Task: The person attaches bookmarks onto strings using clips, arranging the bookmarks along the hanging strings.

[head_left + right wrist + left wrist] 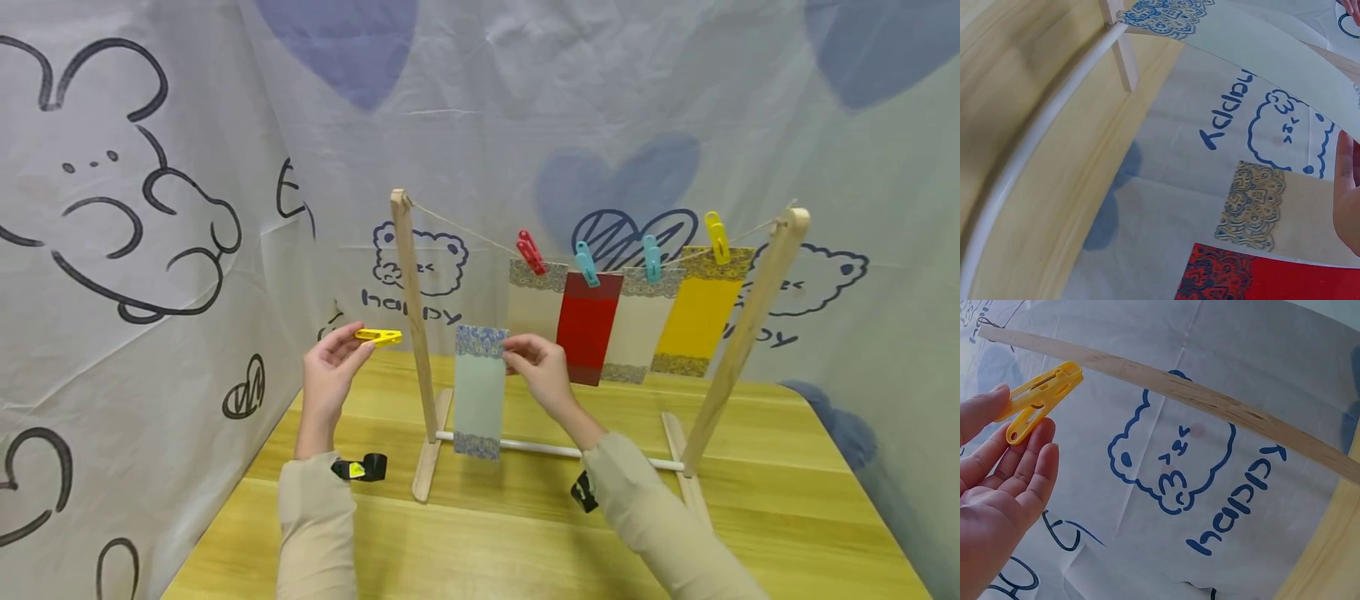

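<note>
Between thumb and fingers my left hand (330, 371) pinches a yellow clothespin (379, 337), its nose pointing right toward the left post. In the left wrist view the same clothespin (1044, 400) lies across the fingertips. My right hand (542, 375) pinches the upper right edge of a pale green paper strip (480, 396) with blue lace patterns at both ends. The strip hangs upright in front of the rack, below the string (465, 231). In the right wrist view the strip (1272, 56) stretches across the top, and only part of the right hand (1347, 200) shows.
A wooden rack with a left post (415, 325), right post (750, 333) and white bottom bar (540, 448) stands on the wooden table (465, 542). Clipped on the string hang a red strip (588, 329), a yellow strip (701, 312) and two cream strips, under red, blue and yellow clothespins.
</note>
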{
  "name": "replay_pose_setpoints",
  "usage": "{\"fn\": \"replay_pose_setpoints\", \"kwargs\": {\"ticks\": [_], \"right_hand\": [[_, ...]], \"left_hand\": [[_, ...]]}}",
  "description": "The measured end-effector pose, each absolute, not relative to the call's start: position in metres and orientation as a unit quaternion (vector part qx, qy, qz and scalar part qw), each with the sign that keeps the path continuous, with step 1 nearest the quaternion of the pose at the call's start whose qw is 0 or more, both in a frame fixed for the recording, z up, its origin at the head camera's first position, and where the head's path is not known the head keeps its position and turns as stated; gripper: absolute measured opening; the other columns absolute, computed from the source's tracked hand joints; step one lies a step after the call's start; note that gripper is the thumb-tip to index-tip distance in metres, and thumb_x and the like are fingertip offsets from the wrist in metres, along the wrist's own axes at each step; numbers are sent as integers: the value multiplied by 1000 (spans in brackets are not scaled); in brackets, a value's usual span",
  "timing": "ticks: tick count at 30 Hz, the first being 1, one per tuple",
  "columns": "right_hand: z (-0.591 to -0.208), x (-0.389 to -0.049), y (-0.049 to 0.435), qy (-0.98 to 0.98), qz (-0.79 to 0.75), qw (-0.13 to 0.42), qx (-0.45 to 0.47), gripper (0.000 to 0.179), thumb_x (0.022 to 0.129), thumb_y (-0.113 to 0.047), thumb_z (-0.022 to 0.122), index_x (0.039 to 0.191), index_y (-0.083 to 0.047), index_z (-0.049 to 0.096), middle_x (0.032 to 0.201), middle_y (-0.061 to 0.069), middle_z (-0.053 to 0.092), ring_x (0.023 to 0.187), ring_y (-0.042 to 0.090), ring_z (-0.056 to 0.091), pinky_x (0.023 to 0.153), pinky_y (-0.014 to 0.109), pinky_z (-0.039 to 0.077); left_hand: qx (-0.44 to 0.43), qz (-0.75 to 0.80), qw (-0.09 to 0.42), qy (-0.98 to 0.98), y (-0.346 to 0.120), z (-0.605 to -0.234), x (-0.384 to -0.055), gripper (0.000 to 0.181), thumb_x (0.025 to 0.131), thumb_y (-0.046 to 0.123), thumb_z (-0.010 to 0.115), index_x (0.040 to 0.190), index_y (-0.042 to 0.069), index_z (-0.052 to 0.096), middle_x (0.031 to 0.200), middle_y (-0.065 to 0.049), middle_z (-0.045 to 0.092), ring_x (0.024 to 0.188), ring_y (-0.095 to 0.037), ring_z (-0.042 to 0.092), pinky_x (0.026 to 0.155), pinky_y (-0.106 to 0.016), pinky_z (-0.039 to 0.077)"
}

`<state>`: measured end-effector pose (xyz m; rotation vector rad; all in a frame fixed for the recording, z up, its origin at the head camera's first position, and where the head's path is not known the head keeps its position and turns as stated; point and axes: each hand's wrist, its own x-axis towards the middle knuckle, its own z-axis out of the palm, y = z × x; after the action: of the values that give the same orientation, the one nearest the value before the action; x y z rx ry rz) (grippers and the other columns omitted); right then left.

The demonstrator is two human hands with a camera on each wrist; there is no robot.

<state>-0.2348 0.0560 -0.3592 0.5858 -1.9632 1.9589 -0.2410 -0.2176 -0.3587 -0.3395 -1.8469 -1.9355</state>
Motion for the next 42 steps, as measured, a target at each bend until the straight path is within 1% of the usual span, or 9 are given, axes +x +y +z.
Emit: {"fn": "replay_pose_setpoints", "kwargs": {"ticks": [8,12,15,19,22,27,34,37,42], "right_hand": [[-349,-239,53,-680,685,162,207,13,80,16,54,92,20,58,86,34,56,64,35,56,64,49,49],[-343,-239,51,-685,680,163,204,13,80,16,54,92,21,57,85,35,56,58,17,57,59,34,53],[-339,-240,51,-691,670,174,208,13,80,16,54,91,21,58,85,34,57,55,9,55,57,36,53],[-334,-241,51,-692,664,183,216,13,80,16,54,92,20,59,87,34,58,61,31,58,62,50,48],[-330,-243,50,-688,666,187,218,13,80,16,54,91,20,59,88,33,58,68,46,54,64,52,47],[-324,-245,50,-693,658,199,217,13,80,16,55,92,20,59,88,32,59,69,46,54,64,46,50],[-321,-251,53,-689,657,209,222,13,80,15,56,91,18,60,88,31,60,69,44,55,62,38,52],[-325,-258,56,-687,660,209,222,12,80,13,56,91,17,61,89,29,60,67,36,58,61,34,52],[-333,-270,61,-682,662,217,220,12,81,10,58,91,14,63,89,26,62,65,16,60,61,27,52]], "left_hand": [[-142,-702,228,-660,-216,-345,-246,30,82,-4,61,110,-11,54,97,-5,60,85,-13,58,76,-20,48],[-151,-706,231,-652,-214,-338,-246,29,82,-3,61,110,-10,55,98,-5,60,86,-13,58,76,-20,48],[-162,-712,233,-643,-212,-332,-247,30,82,-4,61,110,-10,55,98,-5,60,86,-15,58,76,-21,48],[-180,-708,240,-639,-208,-321,-248,31,81,-4,61,111,-11,54,100,-8,60,87,-15,58,78,-22,48],[-193,-697,250,-644,-205,-312,-249,32,82,-4,61,111,-13,52,103,-14,59,88,-14,58,79,-22,47],[-208,-670,264,-662,-199,-294,-250,33,82,-4,60,112,-14,51,105,-21,57,87,-13,58,78,-21,47],[-234,-635,286,-678,-187,-274,-250,32,82,-5,60,112,-13,52,106,-23,56,89,-14,57,80,-22,47],[-241,-628,291,-680,-182,-269,-251,32,82,-5,60,112,-13,52,106,-23,56,90,-15,57,81,-22,46],[-246,-621,297,-682,-174,-256,-247,33,81,-7,59,112,-15,51,107,-25,54,90,-14,56,83,-23,45]]}}
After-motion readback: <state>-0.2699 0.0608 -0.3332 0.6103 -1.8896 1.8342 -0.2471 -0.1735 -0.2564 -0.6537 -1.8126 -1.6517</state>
